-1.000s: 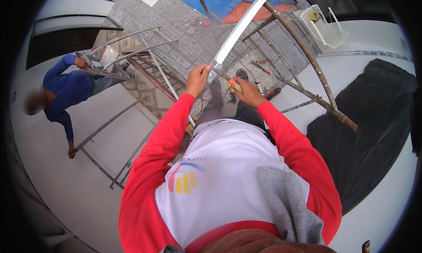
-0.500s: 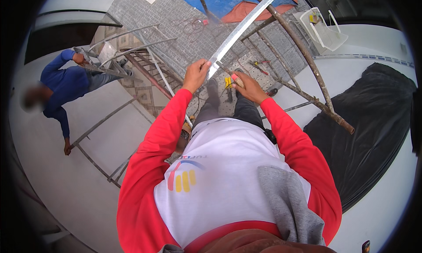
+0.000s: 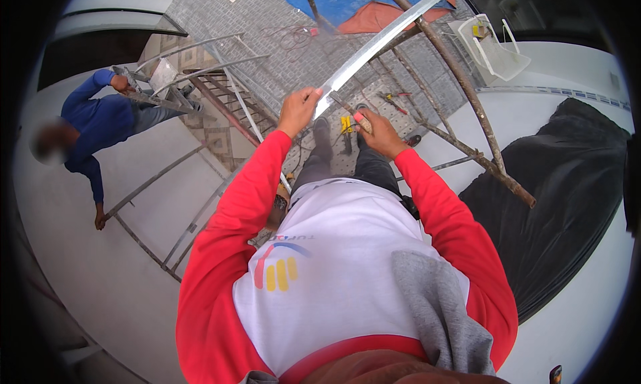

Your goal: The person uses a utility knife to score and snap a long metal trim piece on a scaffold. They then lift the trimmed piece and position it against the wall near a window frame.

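Note:
A long silver metal strip point(image 3: 377, 47) runs from in front of me up to the far right. Its near end is in my left hand point(image 3: 300, 113), with thumb and fingers closed on it. My right hand point(image 3: 383, 134) is wrapped round a hand tool point(image 3: 362, 122) that has a light handle with a red-pink part. The tool's thin dark shaft or blade points at the strip's near end, at or very close to its edge; its exact kind is not clear. Below the hands, a yellow and black tool point(image 3: 346, 125) is near my feet.
Pliers with red handles point(image 3: 394, 102) lie on a perforated platform. Rusty scaffold pipes point(image 3: 461, 67) cross at right, near a white plastic chair point(image 3: 491, 49) and a black sheet point(image 3: 554, 190). At left a co-worker in blue point(image 3: 110, 120) grips metal framing. A blue tarp point(image 3: 320, 0) lies far below.
My two hands keep nearly the same hold and place, with the strip shifted slightly. A shoe has come into view on the blue tarp. The co-worker has moved a little.

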`<act>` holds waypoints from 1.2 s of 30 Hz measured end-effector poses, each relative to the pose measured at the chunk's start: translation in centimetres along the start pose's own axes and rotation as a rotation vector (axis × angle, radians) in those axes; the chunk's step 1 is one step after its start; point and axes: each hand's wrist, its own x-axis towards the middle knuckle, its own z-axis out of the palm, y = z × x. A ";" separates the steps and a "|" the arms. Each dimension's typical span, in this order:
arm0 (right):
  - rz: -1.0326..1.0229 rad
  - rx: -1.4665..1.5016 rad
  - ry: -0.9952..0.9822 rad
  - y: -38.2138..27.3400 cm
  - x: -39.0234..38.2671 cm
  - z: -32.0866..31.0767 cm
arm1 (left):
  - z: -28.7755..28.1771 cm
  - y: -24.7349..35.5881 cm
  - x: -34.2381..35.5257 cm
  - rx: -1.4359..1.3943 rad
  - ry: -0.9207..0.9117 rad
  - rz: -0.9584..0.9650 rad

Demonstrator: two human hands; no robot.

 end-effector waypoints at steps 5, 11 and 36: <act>-0.130 -0.017 0.074 1.5 0.6 0.5 | -0.4 -0.1 0.0 -0.276 -0.119 -0.192; -0.127 0.043 -0.001 1.3 0.6 0.5 | -1.9 0.4 -0.9 -0.390 -0.257 -0.282; -0.091 0.070 -0.239 -1.9 -3.6 2.5 | -3.4 -1.5 -3.5 -0.089 -0.176 -0.015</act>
